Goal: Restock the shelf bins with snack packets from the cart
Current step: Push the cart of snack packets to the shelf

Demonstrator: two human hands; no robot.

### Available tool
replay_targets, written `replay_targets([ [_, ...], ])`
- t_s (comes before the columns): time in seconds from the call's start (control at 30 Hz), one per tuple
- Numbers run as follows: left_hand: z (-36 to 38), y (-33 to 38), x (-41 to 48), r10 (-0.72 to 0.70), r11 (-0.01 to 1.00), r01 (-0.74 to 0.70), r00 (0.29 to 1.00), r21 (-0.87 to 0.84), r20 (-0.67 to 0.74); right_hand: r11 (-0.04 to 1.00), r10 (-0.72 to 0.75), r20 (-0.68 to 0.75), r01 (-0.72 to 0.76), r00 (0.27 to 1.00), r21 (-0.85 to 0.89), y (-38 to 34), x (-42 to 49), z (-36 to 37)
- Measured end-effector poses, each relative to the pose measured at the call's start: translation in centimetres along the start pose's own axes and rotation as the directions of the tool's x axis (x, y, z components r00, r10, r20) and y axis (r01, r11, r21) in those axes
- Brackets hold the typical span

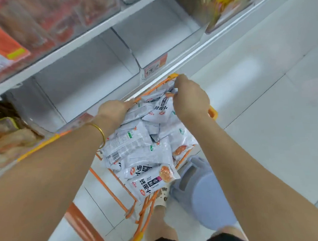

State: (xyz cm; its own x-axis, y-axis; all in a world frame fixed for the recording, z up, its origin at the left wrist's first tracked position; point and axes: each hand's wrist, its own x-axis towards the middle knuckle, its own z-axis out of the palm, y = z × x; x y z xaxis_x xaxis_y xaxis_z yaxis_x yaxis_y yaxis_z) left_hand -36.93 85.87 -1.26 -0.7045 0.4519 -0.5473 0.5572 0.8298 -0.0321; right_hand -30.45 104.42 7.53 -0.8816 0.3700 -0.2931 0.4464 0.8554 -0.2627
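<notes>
The person is stretching both arms forward and down into the orange wire cart (212,112), which is standing just near of the clear shelf bins (94,72). The left hand (114,112) (a gold bangle (100,133) is sitting on its wrist) is resting on the snack packets (137,140) beside the far left rim; its fingertips are hidden, so I cannot tell its grasp. The right hand (190,99) is curling its fingers round a packet top at the far end. The white packets are lying in a loose heap, filling the cart.

A cart (212,112) below shelf bins (159,35)
The packets (137,146) lie in it, centre frame; a stool (210,197) stands lower right.
</notes>
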Motion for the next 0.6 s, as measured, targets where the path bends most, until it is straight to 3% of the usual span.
replay_targets([
  [0.23,-0.7,2.0,1.7,-0.134,0.99,0.135,0.991,-0.031,0.031,0.891,-0.387,0.101,0.4,0.917,-0.214,-2.8,4.6,2.3],
  [0.47,-1.2,3.8,3.3,-0.316,0.942,0.322,0.946,-0.093,0.077,0.701,-0.579,0.309,0.654,0.755,-0.284,-3.2,8.8,4.7],
  [0.6,-1.8,4.8,3.7,-0.425,0.892,0.427,0.904,-0.152,0.044,0.644,-0.59,0.422,0.717,0.688,-0.268,-4.1,10.7,5.9],
])
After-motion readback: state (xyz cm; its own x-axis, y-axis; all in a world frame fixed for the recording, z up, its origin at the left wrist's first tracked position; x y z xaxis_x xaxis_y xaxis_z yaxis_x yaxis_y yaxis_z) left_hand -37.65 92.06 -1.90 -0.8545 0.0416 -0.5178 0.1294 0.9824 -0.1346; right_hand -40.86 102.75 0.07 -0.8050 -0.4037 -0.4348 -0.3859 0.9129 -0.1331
